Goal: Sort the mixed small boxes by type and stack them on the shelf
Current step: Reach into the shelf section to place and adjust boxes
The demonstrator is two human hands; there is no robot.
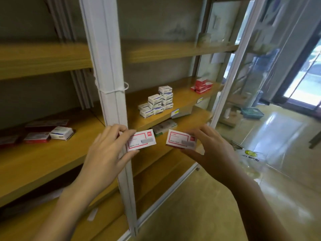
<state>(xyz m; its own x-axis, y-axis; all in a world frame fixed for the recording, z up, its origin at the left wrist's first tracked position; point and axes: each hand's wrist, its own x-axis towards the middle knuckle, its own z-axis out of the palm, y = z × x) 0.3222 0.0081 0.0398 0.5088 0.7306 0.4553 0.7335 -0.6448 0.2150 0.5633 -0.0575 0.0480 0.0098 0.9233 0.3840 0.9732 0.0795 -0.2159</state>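
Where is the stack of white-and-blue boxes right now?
In the head view, the stack of white-and-blue boxes stands near mid-frame on the middle shelf board, between the white upright post on its left and the pile of red boxes farther right.

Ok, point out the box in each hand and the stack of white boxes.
left-hand box (141, 140): head view, middle of its white face.
right-hand box (180, 138): head view, middle of its white face.
stack of white boxes (155, 99): head view, front of a middle box.

left hand (105, 151) and right hand (215, 150) bare, fingers (120, 128) long and slim; both forearms (73, 197) bare too.
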